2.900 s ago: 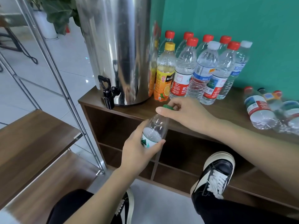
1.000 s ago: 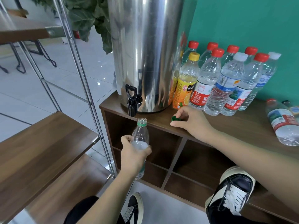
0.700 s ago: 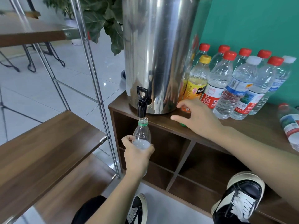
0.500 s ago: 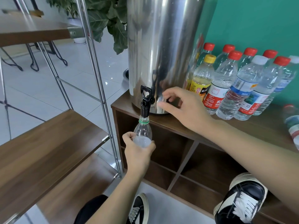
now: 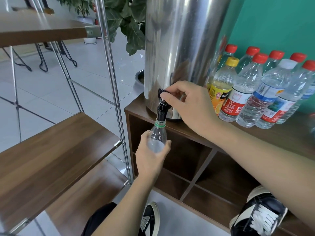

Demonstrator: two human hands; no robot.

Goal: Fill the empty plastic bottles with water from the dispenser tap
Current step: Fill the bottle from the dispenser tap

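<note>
The left hand (image 5: 150,159) has its grip closed around the body of a clear bottle (image 5: 157,137), fingers and thumb wrapped round it, holding it upright. Directly above that grip, the bottle's open mouth meets the black tap (image 5: 162,110). The right hand (image 5: 189,106) pinches the tap's lever between thumb and fingertips. Behind the tap stands the steel dispenser (image 5: 184,48) on the wooden surface (image 5: 272,135). Right of the right hand, capped bottles (image 5: 252,89) stand clustered.

Head cam, wide-angle, looks fwd and down, close above dispenser tap (image 5: 162,106) and cabinet (image 5: 255,138).
</note>
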